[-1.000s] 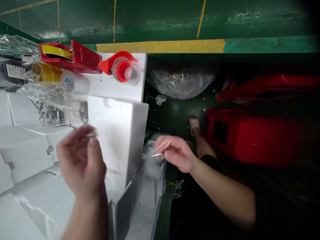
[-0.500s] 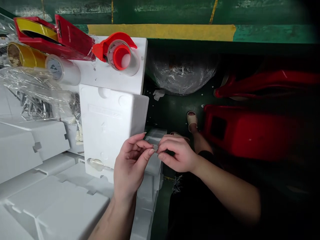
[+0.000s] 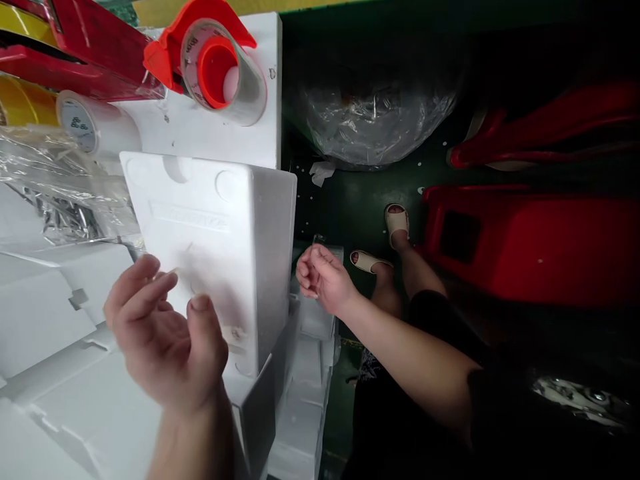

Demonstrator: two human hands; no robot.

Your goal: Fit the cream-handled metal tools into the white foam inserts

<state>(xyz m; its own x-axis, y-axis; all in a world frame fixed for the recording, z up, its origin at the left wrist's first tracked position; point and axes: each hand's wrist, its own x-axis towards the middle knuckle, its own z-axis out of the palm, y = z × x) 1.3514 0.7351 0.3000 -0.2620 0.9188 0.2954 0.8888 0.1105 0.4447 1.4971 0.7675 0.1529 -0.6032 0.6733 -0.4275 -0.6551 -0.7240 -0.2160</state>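
Note:
My left hand (image 3: pixel 163 333) is raised in front of a white foam block (image 3: pixel 215 240), palm up, fingers loosely curled and apart, with nothing visible in it. To the right of the block, over the floor, my right hand (image 3: pixel 320 277) has its fingers pinched on a small clear scrap (image 3: pixel 318 239) that sticks up above them. The foam block stands upright among other white foam pieces (image 3: pixel 60 373).
A red tape dispenser with clear tape (image 3: pixel 215 63) sits on a white foam slab behind the block. Tape rolls (image 3: pixel 83 123) and crumpled clear plastic (image 3: pixel 55 193) lie at left. On the green floor are a plastic-wrapped bundle (image 3: pixel 375 113), red stools (image 3: pixel 530 240) and my sandalled feet (image 3: pixel 395 223).
Half a second ago both hands met at the block's right edge. They have parted: the left hand moved left and opened, the right hand stayed right, pinching the clear scrap. The view tilted down.

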